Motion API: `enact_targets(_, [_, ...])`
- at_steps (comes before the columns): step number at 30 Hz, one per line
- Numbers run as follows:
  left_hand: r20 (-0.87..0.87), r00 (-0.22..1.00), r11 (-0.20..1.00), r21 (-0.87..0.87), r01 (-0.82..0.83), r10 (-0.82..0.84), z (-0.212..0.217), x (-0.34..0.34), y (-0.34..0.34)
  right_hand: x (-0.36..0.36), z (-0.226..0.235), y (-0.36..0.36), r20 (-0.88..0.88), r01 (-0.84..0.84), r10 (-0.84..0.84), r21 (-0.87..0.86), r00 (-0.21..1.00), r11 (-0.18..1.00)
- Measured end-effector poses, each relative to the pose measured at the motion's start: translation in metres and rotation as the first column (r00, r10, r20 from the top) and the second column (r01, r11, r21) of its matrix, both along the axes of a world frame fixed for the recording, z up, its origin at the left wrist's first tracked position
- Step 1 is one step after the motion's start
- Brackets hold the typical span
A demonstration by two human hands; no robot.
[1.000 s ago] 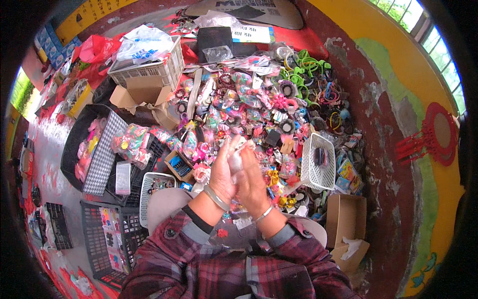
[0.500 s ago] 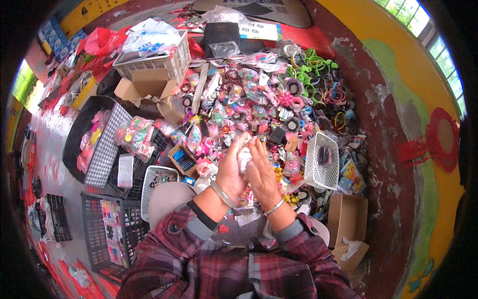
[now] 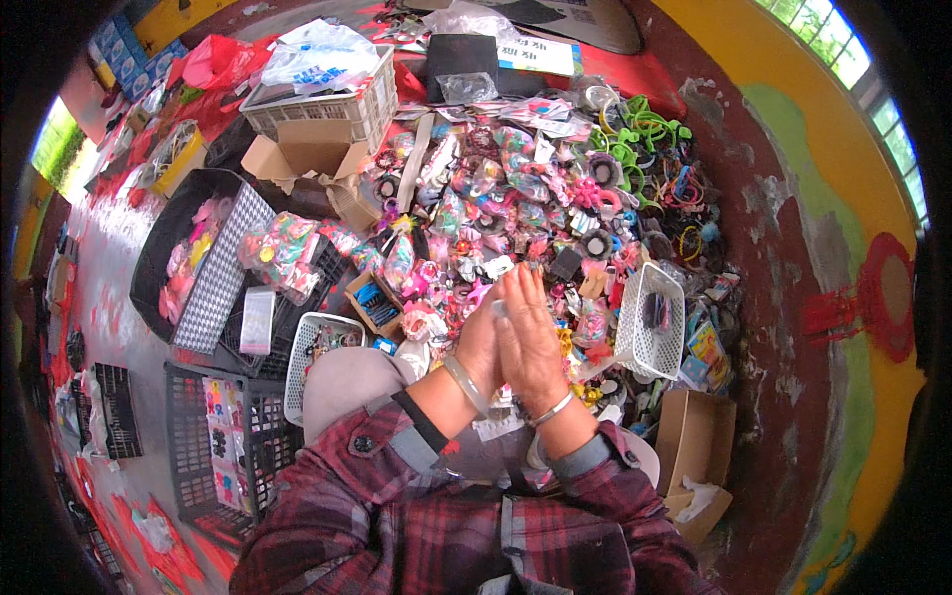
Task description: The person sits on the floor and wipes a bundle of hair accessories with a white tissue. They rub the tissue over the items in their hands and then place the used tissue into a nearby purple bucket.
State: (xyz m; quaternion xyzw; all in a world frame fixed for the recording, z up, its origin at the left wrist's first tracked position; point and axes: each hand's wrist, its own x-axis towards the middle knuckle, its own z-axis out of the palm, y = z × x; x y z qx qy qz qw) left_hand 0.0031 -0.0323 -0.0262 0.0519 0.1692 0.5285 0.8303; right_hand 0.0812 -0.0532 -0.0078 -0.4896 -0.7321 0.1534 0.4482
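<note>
My left hand point(image 3: 478, 347) and my right hand point(image 3: 533, 352) are pressed palm to palm above the pile, fingers together and pointing away from me. A small white crumpled thing point(image 3: 499, 309) is caught between them. Only a pale bit of it shows by the right thumb, so its kind cannot be told. Beneath and beyond the hands spreads a heap of hair accessories point(image 3: 516, 198), many in clear bags. A pink flower-like piece point(image 3: 424, 322) lies left of my left wrist. Small yellow pieces point(image 3: 587, 392) lie right of my right wrist.
White plastic baskets stand at right point(image 3: 650, 322) and left point(image 3: 295, 382). An open cardboard box point(image 3: 697, 436) is at lower right. Left are a houndstooth box point(image 3: 220, 273), a black crate point(image 3: 188, 456) and a small box of blue items point(image 3: 375, 304). Green headbands point(image 3: 635, 129) lie far right.
The palms have closed together, and the right hand now covers most of the white thing that showed between them. Both hands have shifted slightly right in view, as has the background.
</note>
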Motion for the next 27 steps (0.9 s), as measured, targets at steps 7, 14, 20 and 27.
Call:
enact_targets(7, [-0.072,0.993,0.995,-0.055,0.088,-0.092,0.022,0.015,-0.028,0.011,0.001,0.016,-0.114,0.107,-0.121,-0.118,0.986,0.987])
enact_targets(14, [0.099,0.991,0.994,-0.058,0.091,-0.085,-0.009,0.000,-0.001,0.010,-0.010,0.002,0.052,-0.004,0.009,-0.100,0.999,0.995])
enact_targets(20, [-0.003,0.993,0.981,0.156,-0.115,0.117,-0.014,0.026,-0.022,0.001,0.013,0.006,-0.159,-0.001,-0.008,-0.056,0.987,0.998])
enact_targets(27, [0.116,0.985,0.978,-0.153,0.143,-0.125,0.020,0.001,-0.014,0.019,0.000,0.007,0.185,0.101,-0.077,-0.126,0.980,0.987])
